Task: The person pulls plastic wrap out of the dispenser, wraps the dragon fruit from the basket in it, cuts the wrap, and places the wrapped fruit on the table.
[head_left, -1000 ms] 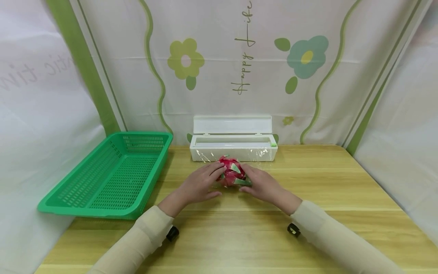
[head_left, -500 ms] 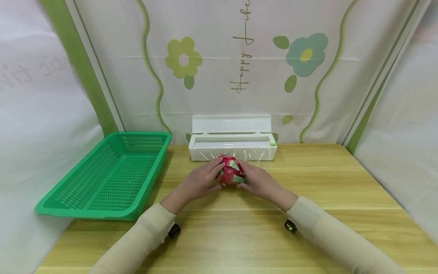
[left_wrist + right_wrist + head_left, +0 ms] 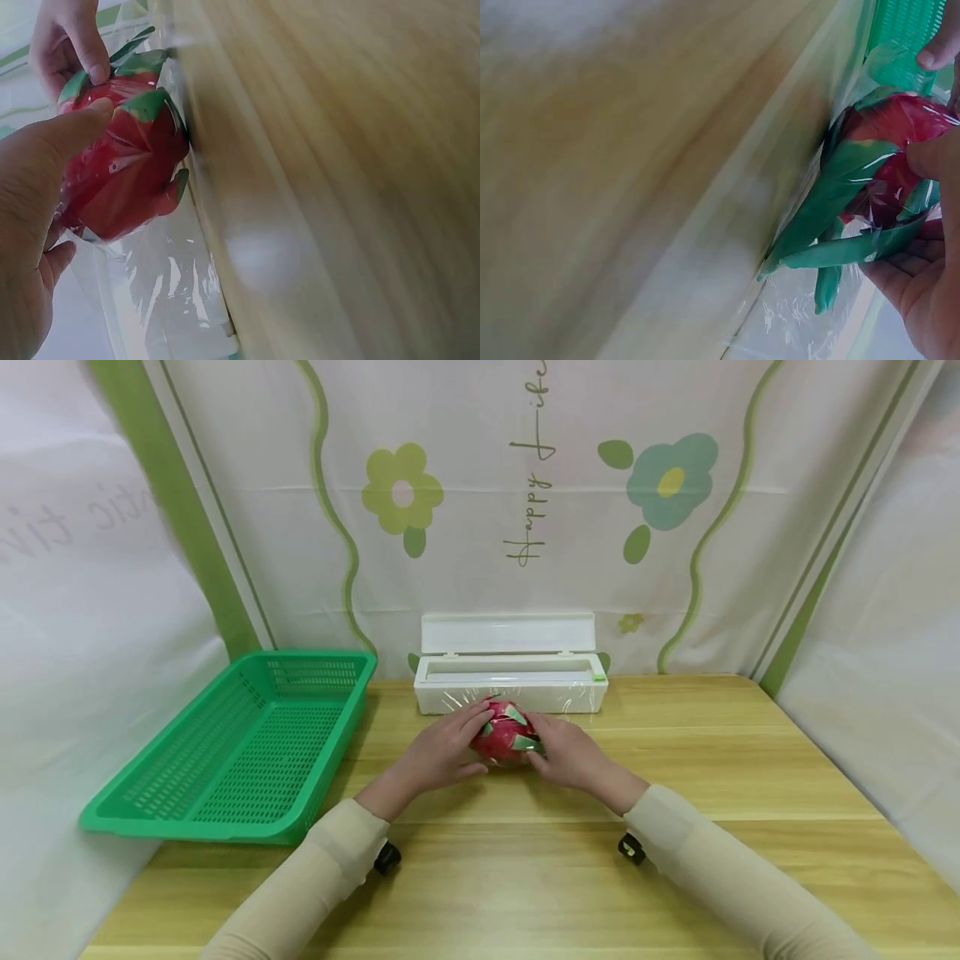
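Note:
A red dragon fruit (image 3: 504, 737) with green scales is held between both hands at mid-table, just in front of a white cling film box. My left hand (image 3: 441, 752) grips its left side, fingers over the top. My right hand (image 3: 576, 755) grips the other side. Clear cling film (image 3: 176, 289) lies glossy over the fruit in the left wrist view and stretches toward the box. In the right wrist view, long green scales (image 3: 832, 195) stick out near the tabletop under shiny film, and the right thumb presses on the fruit.
The white cling film box (image 3: 429, 697) stands at the table's back with its lid (image 3: 508, 633) raised and a small green piece (image 3: 599, 677) at its right end. A green slotted basket (image 3: 330, 793) sits at the left. Printed curtains (image 3: 465, 585) enclose the table (image 3: 712, 893).
The dragon fruit has rolled slightly away from me, its right-hand green scale now sitting higher. Both hands have stayed on it and shifted a little with it.

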{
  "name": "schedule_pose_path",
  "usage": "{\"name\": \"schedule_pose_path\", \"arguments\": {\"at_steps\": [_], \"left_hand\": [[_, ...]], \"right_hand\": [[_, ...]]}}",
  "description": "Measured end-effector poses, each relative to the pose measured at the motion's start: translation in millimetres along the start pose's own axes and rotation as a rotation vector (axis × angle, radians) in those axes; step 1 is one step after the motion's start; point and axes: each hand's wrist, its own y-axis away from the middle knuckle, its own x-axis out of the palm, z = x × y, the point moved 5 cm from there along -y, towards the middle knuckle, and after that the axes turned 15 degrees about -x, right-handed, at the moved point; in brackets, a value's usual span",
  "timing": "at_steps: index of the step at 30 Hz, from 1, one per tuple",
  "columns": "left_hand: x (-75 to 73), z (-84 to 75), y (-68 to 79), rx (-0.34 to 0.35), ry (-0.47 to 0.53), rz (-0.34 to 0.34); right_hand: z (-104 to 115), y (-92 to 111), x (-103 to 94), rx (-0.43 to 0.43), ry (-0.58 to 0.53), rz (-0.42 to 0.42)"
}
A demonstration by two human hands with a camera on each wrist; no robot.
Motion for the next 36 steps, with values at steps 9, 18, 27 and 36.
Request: {"name": "schedule_pose_path", "arguments": {"at_steps": [9,18,27,36], "left_hand": [[1.2,1.6,0.8,-0.011,0.026,0.034],[2.7,1.5,-5.5,-0.079,-0.049,0.009],[6.2,-1.7,-6.7,-0.119,-0.076,-0.032],[5.5,-5.3,-11.3,-0.136,-0.116,-0.099]], "right_hand": [[-6,1,-4.3,0.079,-0.097,0.066],[-12,0,-11.3,0.048,-0.157,0.038],[-11,1,-13.3,0.069,-0.173,0.042],[-8,1,-18.8,0.111,-0.206,0.042]]}}
